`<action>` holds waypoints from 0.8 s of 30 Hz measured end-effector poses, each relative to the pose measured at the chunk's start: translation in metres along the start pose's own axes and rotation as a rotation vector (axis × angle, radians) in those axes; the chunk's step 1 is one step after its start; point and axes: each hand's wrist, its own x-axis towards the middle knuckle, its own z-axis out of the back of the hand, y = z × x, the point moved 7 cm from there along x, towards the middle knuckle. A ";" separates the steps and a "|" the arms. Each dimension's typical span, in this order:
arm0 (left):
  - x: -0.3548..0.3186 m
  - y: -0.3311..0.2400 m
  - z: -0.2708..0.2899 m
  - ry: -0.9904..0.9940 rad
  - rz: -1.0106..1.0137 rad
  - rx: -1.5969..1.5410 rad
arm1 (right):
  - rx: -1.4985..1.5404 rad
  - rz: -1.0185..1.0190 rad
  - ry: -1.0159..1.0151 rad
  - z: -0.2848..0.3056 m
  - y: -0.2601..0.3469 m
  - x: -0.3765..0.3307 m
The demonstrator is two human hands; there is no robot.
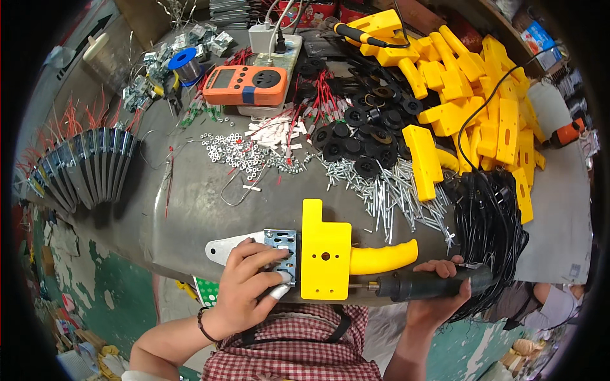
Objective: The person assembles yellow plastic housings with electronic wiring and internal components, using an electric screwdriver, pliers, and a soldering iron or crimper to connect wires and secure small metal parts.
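Observation:
My left hand (249, 279) presses on a small metal block (283, 244) with screw holes, mounted on a flat metal blade (222, 247) at the bench's near edge. Attached to it is a yellow plastic handle shell (325, 251) whose grip points right. My right hand (438, 295) holds a black electric screwdriver (432, 284) lying level, its bit touching the shell's lower right edge.
A heap of silver screws (387, 190) lies just behind the shell. Black cables (489, 222) are bundled at right, yellow shells (470, 82) piled far right. Black round parts (356, 133), nuts (241, 152), an orange meter (244, 86) and fanned metal blades (89, 168) fill the rest.

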 end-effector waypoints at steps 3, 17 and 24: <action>0.000 -0.001 0.003 -0.028 0.005 -0.022 | 0.006 -0.008 -0.011 0.000 -0.003 -0.002; 0.001 -0.002 -0.002 -0.057 -0.004 -0.013 | 0.011 0.009 -0.029 0.000 -0.003 -0.001; 0.005 -0.009 -0.001 -0.089 0.019 0.035 | -0.004 0.000 -0.056 -0.004 0.009 0.005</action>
